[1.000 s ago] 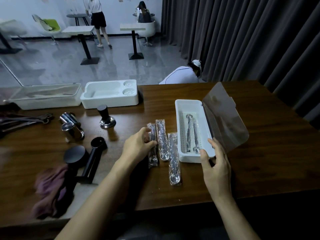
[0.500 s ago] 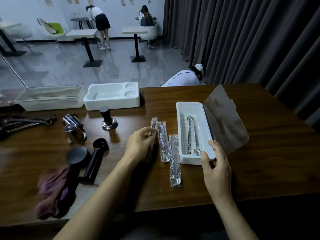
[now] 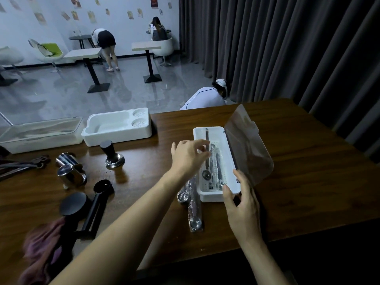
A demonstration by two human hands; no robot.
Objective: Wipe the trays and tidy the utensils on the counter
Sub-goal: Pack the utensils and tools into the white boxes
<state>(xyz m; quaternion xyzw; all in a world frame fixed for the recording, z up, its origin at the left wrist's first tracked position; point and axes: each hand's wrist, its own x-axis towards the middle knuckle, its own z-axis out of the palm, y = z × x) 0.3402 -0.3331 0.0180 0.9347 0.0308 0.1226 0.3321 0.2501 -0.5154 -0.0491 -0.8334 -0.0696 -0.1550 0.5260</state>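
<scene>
A purple cloth (image 3: 47,249) lies at the near left edge of the wooden worktop (image 3: 308,182), with a black handled tool (image 3: 96,206) just beyond it. The right grip (image 3: 242,210) holds the near right corner of the white utensil box (image 3: 211,198), thumb on the rim. A wrapped spoon (image 3: 194,212) and a second wrapped spoon (image 3: 183,194) lie just left of the box. The left grip (image 3: 190,156) pinches a spoon (image 3: 206,173) over the box, bowl end nearest; more spoons lie inside. The box's clear lid (image 3: 248,147) stands open, tilted right. Farther left are steel cups (image 3: 70,171), a tamper (image 3: 112,156), a white moulded tray (image 3: 119,136) and a lidded tray (image 3: 41,140).
</scene>
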